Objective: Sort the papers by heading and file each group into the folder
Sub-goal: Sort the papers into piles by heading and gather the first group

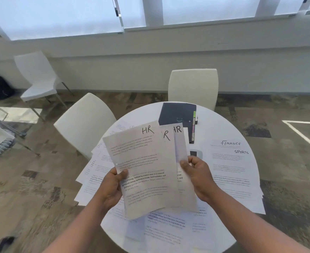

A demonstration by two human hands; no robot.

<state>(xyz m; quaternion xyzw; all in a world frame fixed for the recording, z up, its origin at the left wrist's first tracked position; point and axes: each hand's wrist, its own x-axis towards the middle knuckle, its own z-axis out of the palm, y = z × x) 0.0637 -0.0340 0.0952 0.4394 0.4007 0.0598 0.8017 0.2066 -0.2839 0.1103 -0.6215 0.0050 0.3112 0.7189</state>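
Left hand (112, 187) and right hand (199, 173) pinch fanned HR sheets (147, 172) above table (214, 123), headings exposed, likely for checking; folder (177, 114) waits shut behind.

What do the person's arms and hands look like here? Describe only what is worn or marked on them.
Both forearms are bare up to the frame's lower edge: no sleeves show. The left hand and the right hand wear no gloves, and no watch, bracelet or ring shows on the parts in view. No markings, straps or cables show on either arm. The fingers behind the papers are hidden, so rings there cannot be ruled out.
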